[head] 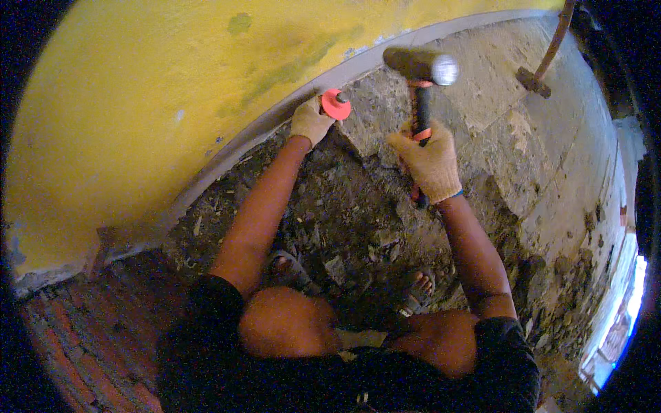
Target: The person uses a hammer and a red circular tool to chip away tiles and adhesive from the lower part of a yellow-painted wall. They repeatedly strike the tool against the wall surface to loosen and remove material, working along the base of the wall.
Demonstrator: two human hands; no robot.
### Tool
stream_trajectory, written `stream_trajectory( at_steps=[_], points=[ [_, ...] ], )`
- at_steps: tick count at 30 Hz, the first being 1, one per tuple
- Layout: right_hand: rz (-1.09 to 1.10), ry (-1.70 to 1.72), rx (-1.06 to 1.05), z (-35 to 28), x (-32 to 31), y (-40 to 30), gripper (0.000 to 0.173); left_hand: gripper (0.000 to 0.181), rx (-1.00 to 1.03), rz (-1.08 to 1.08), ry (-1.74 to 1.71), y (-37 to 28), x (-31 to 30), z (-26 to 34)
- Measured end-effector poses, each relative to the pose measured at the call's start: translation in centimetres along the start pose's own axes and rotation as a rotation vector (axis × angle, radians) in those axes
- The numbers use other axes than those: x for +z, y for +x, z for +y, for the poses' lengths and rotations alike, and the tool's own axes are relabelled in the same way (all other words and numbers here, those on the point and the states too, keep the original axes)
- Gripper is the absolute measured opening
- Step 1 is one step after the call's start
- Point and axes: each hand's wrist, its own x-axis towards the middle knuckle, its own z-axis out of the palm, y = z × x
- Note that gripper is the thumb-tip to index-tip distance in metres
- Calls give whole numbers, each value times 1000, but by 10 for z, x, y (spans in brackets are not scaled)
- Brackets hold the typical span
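Note:
My left hand [312,123], in a pale knit work glove, grips a chisel with a round orange hand guard [335,105] at the foot of the yellow wall. The chisel's steel head sticks up through the guard; its tip is hidden. My right hand [433,162], gloved alike, is closed round the black and orange handle of a club hammer [421,66]. The hammer head is to the right of the chisel and apart from it, slightly blurred. Beneath both hands lies the broken edge of a concrete floor slab [372,121].
A long-handled sledgehammer [534,82] stands on the slab at the upper right. The yellow wall [170,103] curves along the left. Loose rubble and soil [346,206] surround my sandalled feet [421,289]. Exposed brickwork [88,351] shows at the lower left.

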Motion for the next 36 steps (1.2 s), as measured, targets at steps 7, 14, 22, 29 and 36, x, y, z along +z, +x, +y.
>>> stream_trajectory(
  at_steps=[7,14,22,29,36],
  points=[
    [-9,-278,-126,20,51,47,30,42,79,1,-60,-6,-5,7],
    [-277,-175,254,106,47,2,33,42,134,177,55,-14,3,17],
    [-104,-353,158,178,31,-40,29,31,-73,204,107,-15,15,43],
    [-266,-346,385,179,20,-31,33,25,226,85,-75,-116,24,54],
    [-255,-350,301,171,21,-35,35,31,239,239,-375,-131,28,41]
  ],
)
